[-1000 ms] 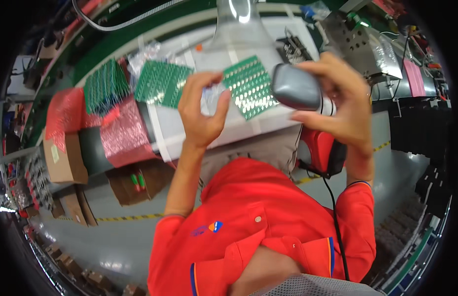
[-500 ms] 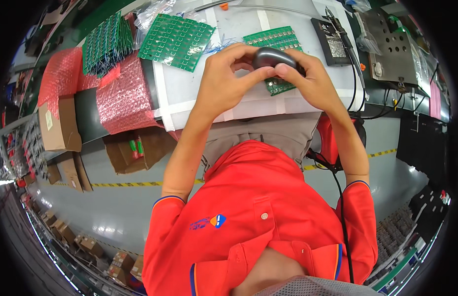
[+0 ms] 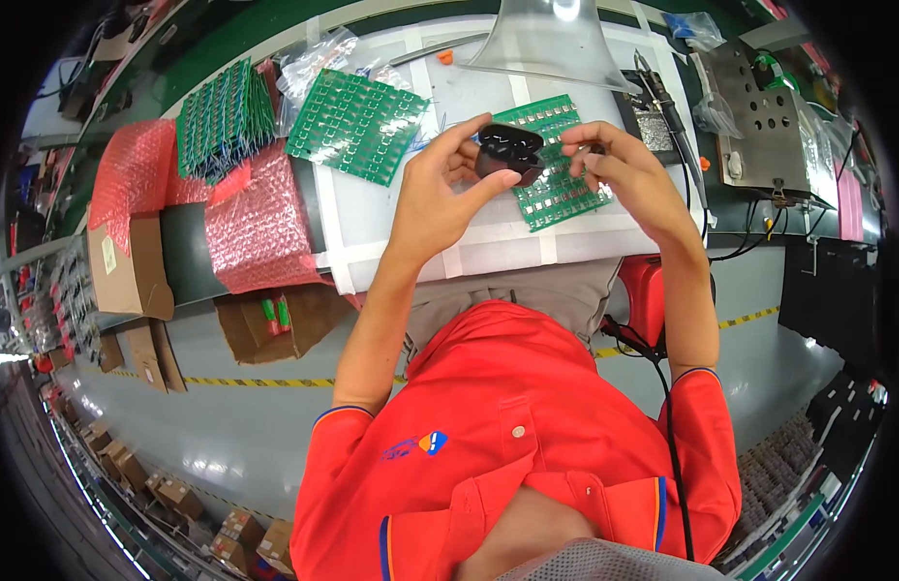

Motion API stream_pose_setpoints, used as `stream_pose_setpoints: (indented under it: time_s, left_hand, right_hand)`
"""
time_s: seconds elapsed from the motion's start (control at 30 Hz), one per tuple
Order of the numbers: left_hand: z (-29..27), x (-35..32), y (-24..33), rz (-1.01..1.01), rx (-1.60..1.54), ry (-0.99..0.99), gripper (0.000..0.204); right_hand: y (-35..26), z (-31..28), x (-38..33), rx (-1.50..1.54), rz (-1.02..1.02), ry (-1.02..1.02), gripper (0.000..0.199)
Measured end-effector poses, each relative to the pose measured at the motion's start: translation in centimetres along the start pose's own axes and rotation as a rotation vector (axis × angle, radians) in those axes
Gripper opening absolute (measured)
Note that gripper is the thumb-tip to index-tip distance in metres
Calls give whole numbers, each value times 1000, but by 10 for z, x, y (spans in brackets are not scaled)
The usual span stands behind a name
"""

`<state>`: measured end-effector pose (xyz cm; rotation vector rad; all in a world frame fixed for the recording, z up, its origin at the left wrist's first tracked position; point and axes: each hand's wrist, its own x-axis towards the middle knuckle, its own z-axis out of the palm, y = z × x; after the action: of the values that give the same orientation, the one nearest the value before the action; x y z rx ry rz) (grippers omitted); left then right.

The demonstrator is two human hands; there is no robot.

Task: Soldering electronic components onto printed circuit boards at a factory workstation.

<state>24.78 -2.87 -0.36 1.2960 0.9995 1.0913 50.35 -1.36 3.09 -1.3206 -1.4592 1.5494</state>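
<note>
My left hand point(image 3: 440, 184) is closed around a black earbud case point(image 3: 507, 155), whose lid is raised so that its glossy inside shows. To the right of it, my right hand point(image 3: 628, 174) pinches a small dark piece point(image 3: 594, 151) that looks like an earbud, mostly covered by the fingers. Below both hands a green circuit board panel point(image 3: 551, 203) lies on the white work surface point(image 3: 372, 228). Another green panel point(image 3: 357, 126) lies to the left of my left hand.
A stack of green boards with blue wires point(image 3: 222, 121) stands at the left, by pink bubble wrap point(image 3: 256, 228). A soldering iron point(image 3: 662, 92) rests in its holder at the right, near a metal box point(image 3: 769, 136). A clear plastic shield point(image 3: 551, 44) rises at the back.
The earbud case, closed and held between both hands before, now has its lid up in my left hand. My right hand has moved off it, pinching a small dark piece.
</note>
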Motion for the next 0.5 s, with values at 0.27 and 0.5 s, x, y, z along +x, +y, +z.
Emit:
stream_pose_setpoints:
  time_s: [0.27,0.5]
  left_hand:
    - [24,-9,-14,-76,-169,7,64]
    - [35,-19,-10,124,64,109,67]
  right_hand:
    - [13,40,-4,-67,-467,347,27]
    - [24,50,-3,-365,-587,403,33]
